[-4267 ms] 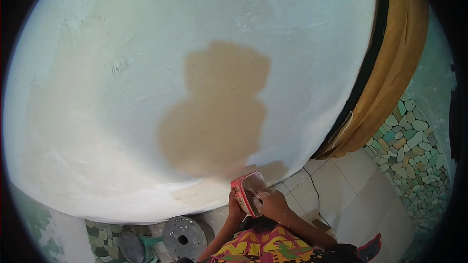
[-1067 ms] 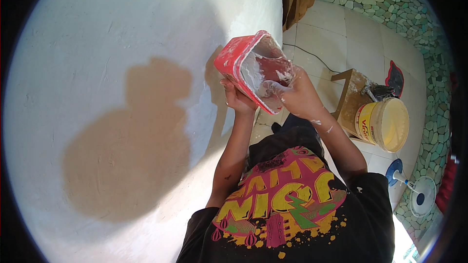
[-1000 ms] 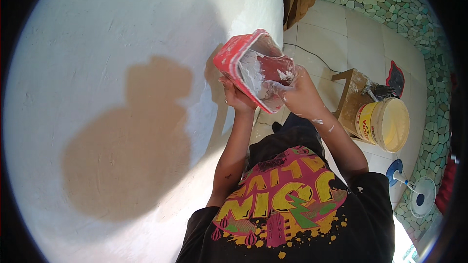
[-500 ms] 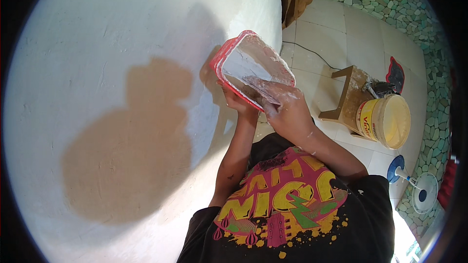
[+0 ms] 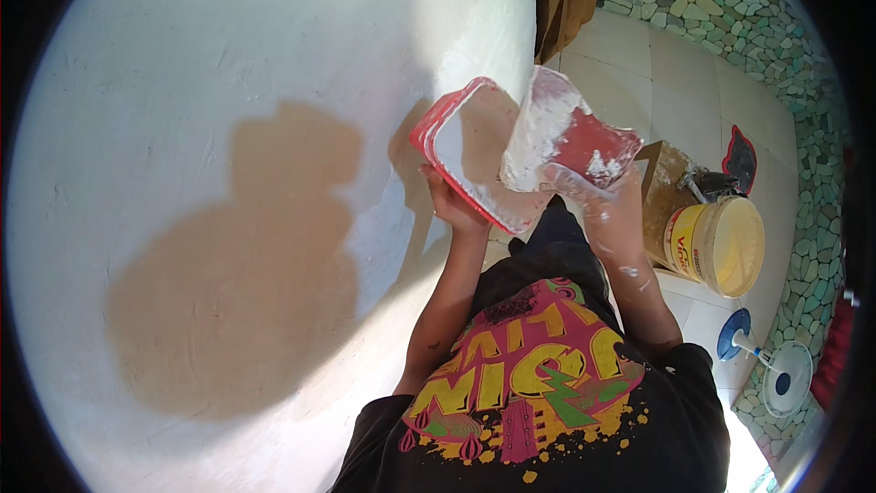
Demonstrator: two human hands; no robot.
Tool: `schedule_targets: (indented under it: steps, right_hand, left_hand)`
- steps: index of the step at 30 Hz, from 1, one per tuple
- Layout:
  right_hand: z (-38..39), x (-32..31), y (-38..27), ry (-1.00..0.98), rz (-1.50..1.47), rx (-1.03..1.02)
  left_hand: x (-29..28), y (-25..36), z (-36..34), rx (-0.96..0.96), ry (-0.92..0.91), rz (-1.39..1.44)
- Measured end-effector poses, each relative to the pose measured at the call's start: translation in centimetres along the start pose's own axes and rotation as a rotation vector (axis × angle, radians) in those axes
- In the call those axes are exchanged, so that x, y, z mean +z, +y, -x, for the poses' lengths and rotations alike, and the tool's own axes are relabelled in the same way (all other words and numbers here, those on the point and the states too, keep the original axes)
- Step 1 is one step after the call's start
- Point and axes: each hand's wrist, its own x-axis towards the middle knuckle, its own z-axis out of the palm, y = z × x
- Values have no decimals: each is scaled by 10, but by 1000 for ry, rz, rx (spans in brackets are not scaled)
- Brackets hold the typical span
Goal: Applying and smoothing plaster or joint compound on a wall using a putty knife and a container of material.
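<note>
My left hand (image 5: 454, 204) grips a red rectangular tub (image 5: 444, 124) by its near left side. White paste smears the tub's rim and inner walls. In my right hand (image 5: 610, 208) is a flat, red putty spreader (image 5: 589, 139), its far and left parts thickly coated with white putty. The spreader is tilted over the tub's right side and hides part of that rim. White smears mark my right fingers and forearm. Just left of the tub stands a pale plastered wall (image 5: 182, 46), with my shadow across it.
On the right, a yellow-labelled bucket (image 5: 716, 245) sits by a low wooden stool (image 5: 664, 184). Beyond them lies a dark, red-edged piece (image 5: 740, 161). A blue-and-white fan (image 5: 783, 378) stands at lower right. Brown sheeting (image 5: 570, 0) hangs by the wall's far end.
My right hand has lifted the spreader from inside the tub and swung it right, turning its putty-covered face into view. The tub has shifted slightly right and nearer.
</note>
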Motion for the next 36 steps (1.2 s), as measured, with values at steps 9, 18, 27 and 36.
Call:
schedule_targets:
  steps: [9, 18, 27, 36]
  right_hand:
    - [-70, -16, -10, -144, -814, 157]
    - [-172, 61, -130, -138, -195, -967]
    - [-254, 153, -167, -82, 237, -1838]
    - [-225, 174, -121, -205, 344, -1796]
  left_hand:
    - [-4, -5, 17, -122, 44, -58]
    - [-39, -20, 37, -205, 151, 126]
    - [-52, -55, 27, -178, 219, 65]
    - [-104, -119, 37, -165, 262, 175]
